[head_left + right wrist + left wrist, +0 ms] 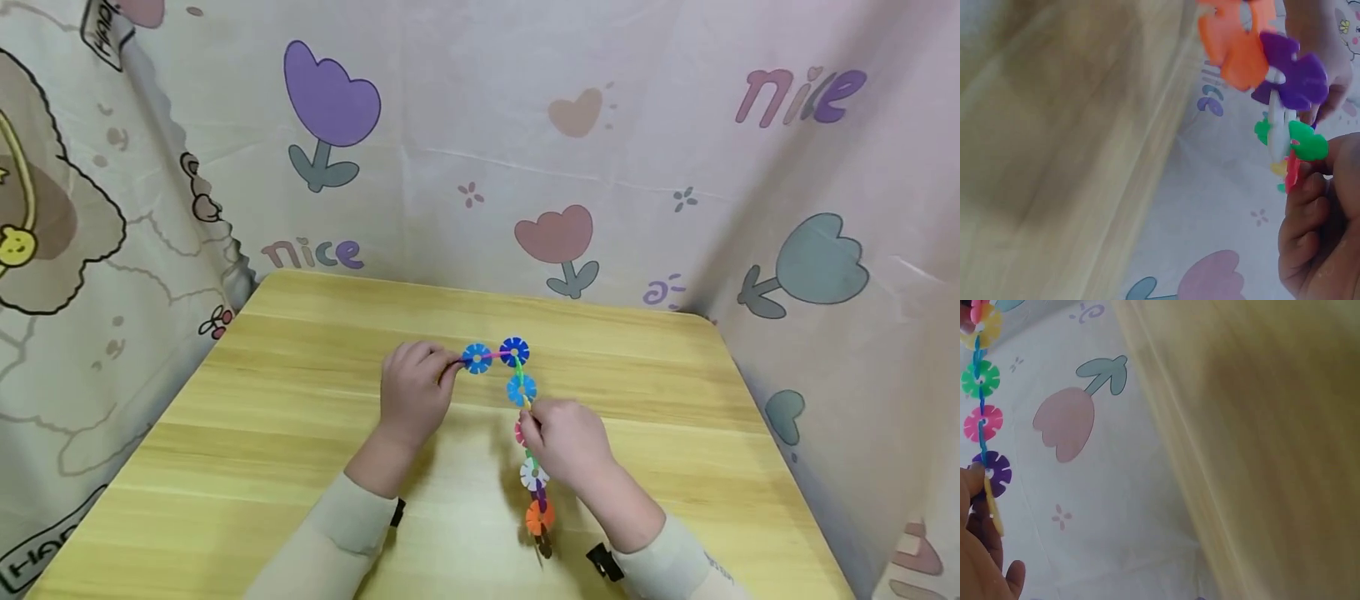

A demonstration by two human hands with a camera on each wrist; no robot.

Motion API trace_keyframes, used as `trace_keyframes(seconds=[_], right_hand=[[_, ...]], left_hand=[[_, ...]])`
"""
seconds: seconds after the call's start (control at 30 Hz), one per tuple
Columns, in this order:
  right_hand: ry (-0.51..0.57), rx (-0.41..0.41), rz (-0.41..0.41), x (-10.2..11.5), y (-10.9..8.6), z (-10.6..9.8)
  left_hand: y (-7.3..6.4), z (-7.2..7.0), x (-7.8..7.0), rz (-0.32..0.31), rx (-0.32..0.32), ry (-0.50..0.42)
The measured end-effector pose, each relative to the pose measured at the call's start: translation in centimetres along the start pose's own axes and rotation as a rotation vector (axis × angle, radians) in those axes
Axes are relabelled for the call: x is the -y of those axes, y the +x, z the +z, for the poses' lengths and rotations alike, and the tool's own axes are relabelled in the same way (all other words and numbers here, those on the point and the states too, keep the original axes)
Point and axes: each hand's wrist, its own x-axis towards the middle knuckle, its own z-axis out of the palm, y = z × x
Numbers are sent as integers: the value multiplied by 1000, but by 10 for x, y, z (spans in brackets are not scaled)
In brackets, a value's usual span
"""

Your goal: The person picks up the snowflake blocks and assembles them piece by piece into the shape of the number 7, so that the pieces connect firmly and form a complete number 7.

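Observation:
A chain of slotted plastic snowflake discs is held up above the table between both hands. My left hand (416,392) pinches its left end, beside a blue disc (477,358). From there the chain runs right to a dark blue disc (514,352), then bends toward me through a light blue disc (522,389). My right hand (573,442) pinches it near a pink disc (519,432), which the fingers partly cover. Below that hand hang a white disc (534,474), a purple disc (1297,75) and an orange disc (539,517), with a brown one lowest.
The wooden table (300,467) lies beneath both hands, its far edge close to a printed curtain (465,108). More curtain hangs along the left and right sides. Black straps (604,562) show at both wrists.

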Motion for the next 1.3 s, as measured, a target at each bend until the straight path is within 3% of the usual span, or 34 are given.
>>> trace_keyframes(seconds=[0.3, 0.6, 1.0, 1.23, 1.3], right_hand=[[7, 207, 170, -8, 9, 3], [72, 302, 277, -21, 17, 12], [85, 388, 332, -36, 27, 18], [64, 422, 335, -47, 27, 24], [55, 427, 337, -49, 27, 26]], left_hand=[[14, 31, 9, -16, 208, 74], [18, 55, 13, -83, 369, 122], [25, 81, 21, -160, 569, 182], [31, 89, 20, -182, 749, 240], [31, 93, 20, -180, 773, 249]])
